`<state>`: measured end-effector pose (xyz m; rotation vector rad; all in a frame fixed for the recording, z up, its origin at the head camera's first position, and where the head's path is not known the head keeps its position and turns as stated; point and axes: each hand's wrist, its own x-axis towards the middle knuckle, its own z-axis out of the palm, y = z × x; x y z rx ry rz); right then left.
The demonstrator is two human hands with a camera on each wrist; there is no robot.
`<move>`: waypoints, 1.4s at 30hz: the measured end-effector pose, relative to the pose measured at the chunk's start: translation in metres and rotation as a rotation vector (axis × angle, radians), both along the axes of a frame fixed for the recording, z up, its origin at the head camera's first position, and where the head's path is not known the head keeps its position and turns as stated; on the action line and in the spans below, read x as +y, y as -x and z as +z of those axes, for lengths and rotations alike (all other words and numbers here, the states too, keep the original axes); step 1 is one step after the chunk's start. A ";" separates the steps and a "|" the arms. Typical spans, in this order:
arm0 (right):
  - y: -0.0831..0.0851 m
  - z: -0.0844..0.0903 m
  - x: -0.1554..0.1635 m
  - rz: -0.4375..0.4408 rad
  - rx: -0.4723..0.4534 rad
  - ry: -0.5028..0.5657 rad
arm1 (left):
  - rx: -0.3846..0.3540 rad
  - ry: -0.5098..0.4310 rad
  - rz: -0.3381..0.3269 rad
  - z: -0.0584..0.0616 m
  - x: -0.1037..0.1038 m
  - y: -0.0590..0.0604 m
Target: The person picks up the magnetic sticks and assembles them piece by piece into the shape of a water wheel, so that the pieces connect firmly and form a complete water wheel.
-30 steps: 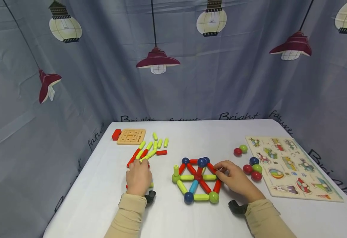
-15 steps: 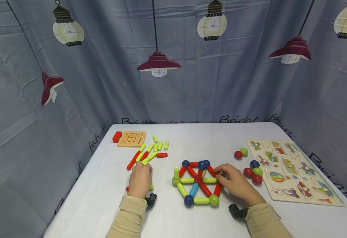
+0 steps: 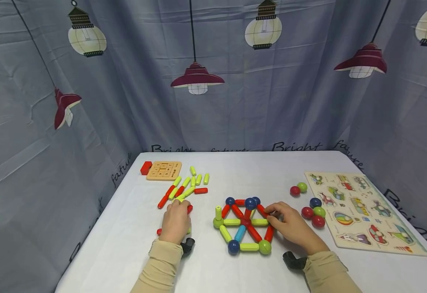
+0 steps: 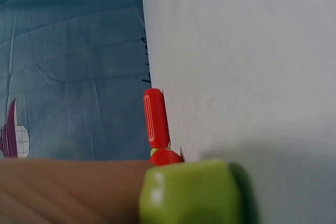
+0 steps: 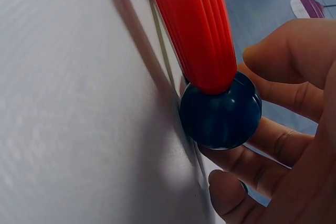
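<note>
Two hands on the white table, each on toy parts. Right hand has its fingers curled round a dark blue ball at the right edge of the stick-and-ball wheel; right wrist view shows a red stick seated on that ball, fingertips behind and under it. In the head view the ball itself is hidden by the hand.

Left hand lies palm down at the near end of the loose stick pile, fingers bent over a red stick and a yellow-green piece. Left wrist view shows the green piece close under the hand, touching it; whether the fingers actually clamp it, cannot tell.

Wheel sits at table centre between the hands: red, yellow-green and one light blue spoke, blue and green balls at the rim, one short green stick standing upright at its left corner.

Outward: five loose balls right of the wheel, red, green, blue. Wooden picture puzzle further right. Small wooden tile board with a red block touching its left side at the far left. Lamp-print curtain behind.
</note>
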<state>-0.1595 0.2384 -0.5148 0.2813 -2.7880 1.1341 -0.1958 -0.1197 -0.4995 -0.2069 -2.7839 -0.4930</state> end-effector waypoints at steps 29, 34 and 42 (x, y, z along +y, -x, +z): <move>0.000 0.000 0.002 -0.003 -0.022 0.000 | 0.065 -0.214 -0.703 0.044 0.068 -0.010; 0.001 -0.001 0.002 -0.007 -0.028 -0.002 | 0.076 -0.223 -0.716 0.040 0.068 -0.007; 0.001 0.000 0.001 -0.008 -0.032 -0.007 | 0.064 -0.287 -0.659 0.036 0.057 -0.006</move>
